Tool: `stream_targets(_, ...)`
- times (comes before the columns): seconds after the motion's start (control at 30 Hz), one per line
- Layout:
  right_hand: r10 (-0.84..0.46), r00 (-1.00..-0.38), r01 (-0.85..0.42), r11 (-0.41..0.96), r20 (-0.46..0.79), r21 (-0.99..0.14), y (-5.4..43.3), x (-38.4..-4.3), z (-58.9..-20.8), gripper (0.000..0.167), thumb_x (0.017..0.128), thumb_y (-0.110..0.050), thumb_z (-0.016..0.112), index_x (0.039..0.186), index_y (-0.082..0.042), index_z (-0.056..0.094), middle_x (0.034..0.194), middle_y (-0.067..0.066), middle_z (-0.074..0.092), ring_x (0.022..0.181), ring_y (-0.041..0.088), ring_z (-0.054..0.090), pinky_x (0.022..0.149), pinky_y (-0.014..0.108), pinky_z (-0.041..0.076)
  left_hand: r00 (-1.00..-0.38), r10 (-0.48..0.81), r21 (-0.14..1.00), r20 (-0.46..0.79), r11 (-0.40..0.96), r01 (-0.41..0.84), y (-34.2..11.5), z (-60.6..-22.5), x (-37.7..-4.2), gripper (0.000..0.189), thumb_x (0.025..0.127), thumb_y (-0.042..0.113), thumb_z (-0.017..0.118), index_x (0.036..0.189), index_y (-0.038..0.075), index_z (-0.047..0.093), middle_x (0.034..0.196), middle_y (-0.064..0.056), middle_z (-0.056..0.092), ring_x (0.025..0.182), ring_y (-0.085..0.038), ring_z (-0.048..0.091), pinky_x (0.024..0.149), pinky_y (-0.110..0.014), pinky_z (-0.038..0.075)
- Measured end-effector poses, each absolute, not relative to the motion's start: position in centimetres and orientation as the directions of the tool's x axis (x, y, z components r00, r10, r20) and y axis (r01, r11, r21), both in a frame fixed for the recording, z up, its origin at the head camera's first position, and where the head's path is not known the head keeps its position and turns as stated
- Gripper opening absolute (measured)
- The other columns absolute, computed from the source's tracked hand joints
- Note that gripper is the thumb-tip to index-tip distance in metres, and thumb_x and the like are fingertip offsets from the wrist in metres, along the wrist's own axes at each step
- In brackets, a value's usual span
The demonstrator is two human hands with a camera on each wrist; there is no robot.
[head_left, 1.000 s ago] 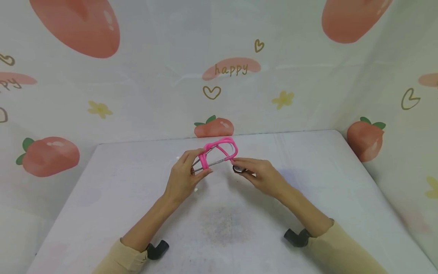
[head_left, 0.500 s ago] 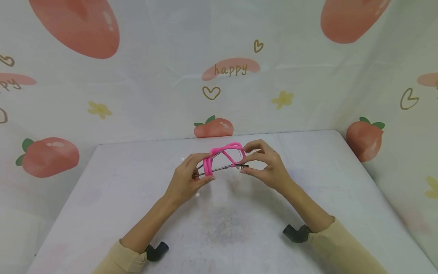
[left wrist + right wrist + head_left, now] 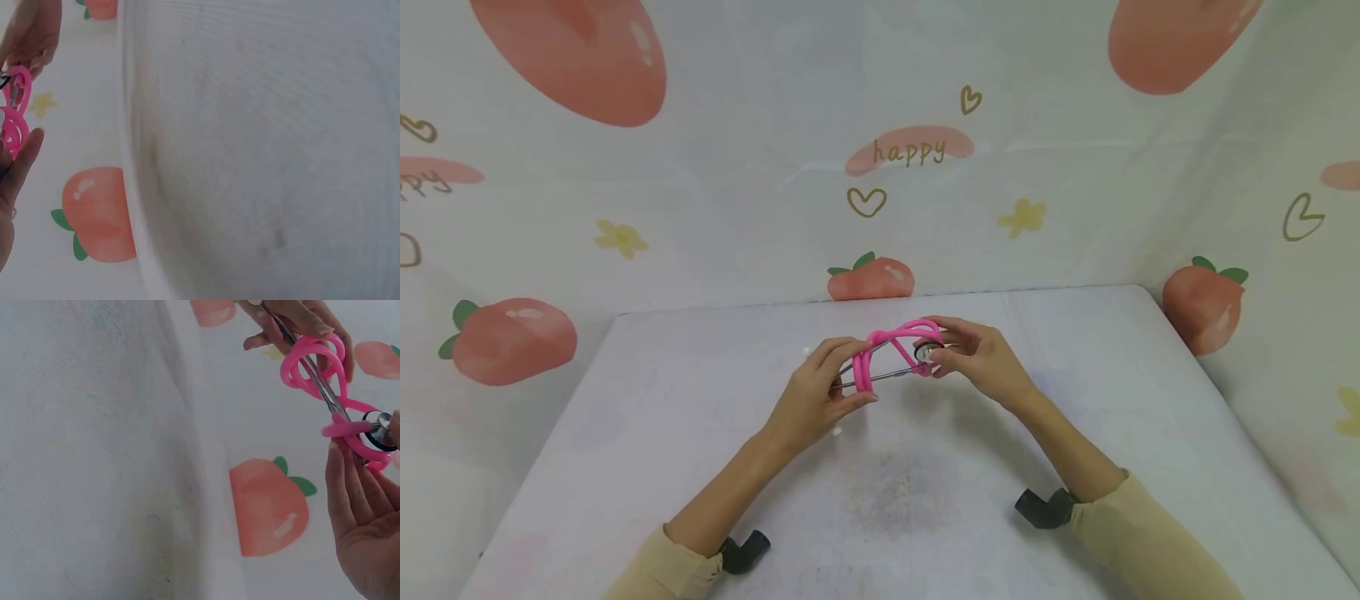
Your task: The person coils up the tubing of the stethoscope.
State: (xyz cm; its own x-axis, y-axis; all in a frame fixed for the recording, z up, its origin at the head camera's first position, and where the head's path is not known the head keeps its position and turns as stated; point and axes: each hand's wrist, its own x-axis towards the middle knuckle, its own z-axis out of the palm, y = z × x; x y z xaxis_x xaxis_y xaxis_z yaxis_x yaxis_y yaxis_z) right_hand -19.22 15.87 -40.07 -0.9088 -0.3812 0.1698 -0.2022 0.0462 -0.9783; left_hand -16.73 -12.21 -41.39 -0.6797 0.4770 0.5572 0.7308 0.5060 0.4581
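Observation:
A stethoscope with pink tubing (image 3: 862, 372) is held up over the table between both hands. Its tubing is wound in coils around the metal ear tubes (image 3: 317, 376). My left hand (image 3: 812, 396) grips the wound part, thumb below and fingers above, while the white ear tips (image 3: 837, 431) stick out past it. With thumb and fingers my right hand (image 3: 988, 362) pinches the round silver chest piece (image 3: 927, 352) with its black rim, beside the far loop of tubing. In the right wrist view, the right fingertips (image 3: 337, 445) touch the tubing from below.
A white cloth-covered table (image 3: 700, 467) lies under the hands. Behind it hangs a peach-printed backdrop (image 3: 745, 167). Black curved pieces (image 3: 1047, 508) stick out by both sleeve cuffs (image 3: 1105, 508).
The right hand has brought the chest piece up from below the tubing to the far loop and turned it. The left hand and wound tubing have shifted slightly right and nearer.

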Motion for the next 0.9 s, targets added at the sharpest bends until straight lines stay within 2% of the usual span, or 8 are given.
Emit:
stream_targets(0.13,-0.349,-0.924,-0.192,0.076,0.155,-0.978,15.7,-19.3,-39.9,0.046,0.091,-0.008,0.072,0.135,-0.005,0.06,0.112,0.018,0.071,0.083,0.034,0.071,0.075,0.038,0.06,-0.688,0.472,0.455,0.551,0.522,0.722,-12.1,-41.4,-16.7,0.079,0.077,0.022,0.087,0.145,0.016,0.046,0.142,-0.004,0.052,0.065,-0.007,0.049,0.058,-0.019,0.049)
stream_targets(0.27,-0.305,-0.944,-0.176,0.136,0.128,-0.975,15.6,-19.2,-39.7,0.045,0.09,-0.012,0.075,0.133,-0.011,0.062,0.112,0.014,0.072,0.082,0.043,0.068,0.073,0.036,0.059,-0.683,0.479,0.44,0.551,0.529,0.726,-12.0,-41.5,-16.7,0.083,0.079,0.024,0.085,0.15,0.019,0.042,0.143,0.0,0.054,0.061,-0.005,0.046,0.056,-0.018,0.046)
stream_targets(0.43,-0.234,-0.966,-0.152,0.192,0.105,-0.97,15.4,-19.1,-39.9,0.044,0.088,-0.021,0.078,0.13,-0.015,0.066,0.106,0.009,0.074,0.079,0.036,0.069,0.074,0.039,0.057,-0.643,0.513,0.409,0.569,0.501,0.762,-11.9,-41.6,-16.7,0.076,0.082,0.028,0.082,0.149,0.019,0.046,0.148,-0.002,0.05,0.057,-0.004,0.045,0.056,-0.016,0.047)
stream_targets(0.63,-0.174,-0.97,-0.201,0.182,0.169,-0.963,14.9,-18.9,-40.4,0.04,0.086,-0.018,0.08,0.124,-0.01,0.069,0.099,0.01,0.075,0.081,0.02,0.073,0.075,0.03,0.059,-0.618,0.535,0.361,0.576,0.511,0.78,-11.6,-41.4,-16.5,0.07,0.086,0.037,0.076,0.147,0.016,0.048,0.153,-0.001,0.045,0.053,-0.003,0.044,0.057,-0.012,0.045)
stream_targets(0.73,-0.165,-0.959,-0.257,0.162,0.231,-0.953,14.5,-18.8,-40.4,0.038,0.087,-0.014,0.079,0.123,-0.008,0.069,0.099,0.011,0.075,0.081,0.018,0.074,0.078,0.029,0.058,-0.618,0.533,0.352,0.578,0.52,0.778,-11.6,-41.5,-16.5,0.069,0.088,0.038,0.074,0.147,0.017,0.048,0.153,0.001,0.045,0.052,-0.003,0.043,0.055,-0.012,0.043)
stream_targets(0.9,-0.139,-0.957,-0.275,0.163,0.254,-0.948,13.9,-18.2,-39.7,0.037,0.088,-0.008,0.076,0.123,-0.004,0.068,0.1,0.015,0.075,0.082,0.022,0.074,0.079,0.029,0.058,-0.615,0.531,0.345,0.583,0.523,0.779,-11.5,-41.6,-16.6,0.069,0.088,0.039,0.074,0.147,0.017,0.047,0.151,0.0,0.047,0.052,-0.003,0.043,0.055,-0.012,0.043)
